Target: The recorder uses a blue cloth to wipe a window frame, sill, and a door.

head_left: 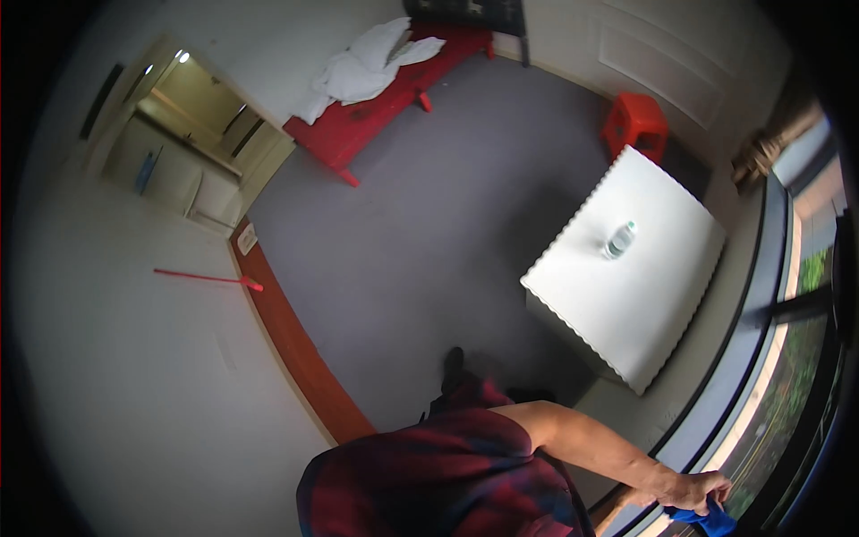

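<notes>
At the lower right, beside the window, my left hand [696,491] has its fingers curled on a bunched blue cloth [709,519]. My left arm stretches across from a dark red and blue plaid sleeve. Below it, part of my right forearm [617,508] shows, pointing toward the same spot by the window frame [684,447]. My right hand is mostly hidden behind the left arm, so its fingers cannot be made out. Part of the cloth falls below my left fingers, close to the glass.
A white scallop-edged table [662,295] with a clear bottle [620,240] stands near the window. Behind it are a red plastic stool [633,125] and a bunched brown curtain [771,150]. A low red bench [335,148] bears white fabric [367,67]. A thin red stick [201,277] shows at left.
</notes>
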A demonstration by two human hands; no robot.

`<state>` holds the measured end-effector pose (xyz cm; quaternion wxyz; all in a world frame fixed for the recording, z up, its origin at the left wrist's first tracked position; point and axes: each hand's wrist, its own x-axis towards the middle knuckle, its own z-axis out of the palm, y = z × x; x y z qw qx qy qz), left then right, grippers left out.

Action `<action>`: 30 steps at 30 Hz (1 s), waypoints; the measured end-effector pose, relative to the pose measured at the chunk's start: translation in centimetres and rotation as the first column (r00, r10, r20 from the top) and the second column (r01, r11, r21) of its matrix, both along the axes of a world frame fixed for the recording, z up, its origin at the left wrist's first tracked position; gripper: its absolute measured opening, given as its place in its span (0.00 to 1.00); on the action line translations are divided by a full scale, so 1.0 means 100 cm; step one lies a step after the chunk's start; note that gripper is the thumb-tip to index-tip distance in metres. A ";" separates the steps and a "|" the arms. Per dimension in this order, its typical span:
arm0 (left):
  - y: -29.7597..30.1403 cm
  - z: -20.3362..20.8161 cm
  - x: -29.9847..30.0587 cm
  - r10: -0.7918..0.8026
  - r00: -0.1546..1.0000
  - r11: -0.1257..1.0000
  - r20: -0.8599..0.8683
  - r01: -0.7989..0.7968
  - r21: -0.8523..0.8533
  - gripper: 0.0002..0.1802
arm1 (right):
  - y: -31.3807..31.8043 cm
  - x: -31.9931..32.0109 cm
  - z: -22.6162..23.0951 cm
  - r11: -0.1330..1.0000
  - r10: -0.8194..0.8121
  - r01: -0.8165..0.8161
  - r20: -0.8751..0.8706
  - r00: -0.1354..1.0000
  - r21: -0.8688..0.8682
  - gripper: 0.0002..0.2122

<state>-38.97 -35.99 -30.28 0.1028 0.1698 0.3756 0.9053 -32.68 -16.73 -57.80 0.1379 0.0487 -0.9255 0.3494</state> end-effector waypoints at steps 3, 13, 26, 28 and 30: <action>-0.107 -0.001 0.054 -0.112 0.915 0.993 0.388 0.119 0.008 0.26 | -0.052 -0.010 -0.004 0.999 0.053 -0.053 -0.014 0.998 0.011 0.18; -0.461 -0.085 0.251 0.435 0.644 0.823 0.629 -0.568 0.012 0.27 | -0.292 0.017 -0.017 0.964 0.253 -0.252 0.001 0.967 0.086 0.17; -0.793 -0.141 0.440 0.803 0.224 0.340 0.553 -0.933 -0.116 0.16 | -0.881 0.223 0.074 0.644 0.764 -0.442 0.548 0.340 -0.624 0.15; -0.851 -0.152 0.468 0.778 0.248 0.323 0.577 -0.946 -0.029 0.07 | -0.950 0.237 0.070 0.571 0.813 -0.483 0.536 0.227 -0.664 0.15; -0.915 -0.160 0.514 0.790 0.160 0.230 0.591 -0.972 -0.044 0.11 | -1.026 0.269 0.075 0.528 0.828 -0.499 0.548 0.121 -0.687 0.14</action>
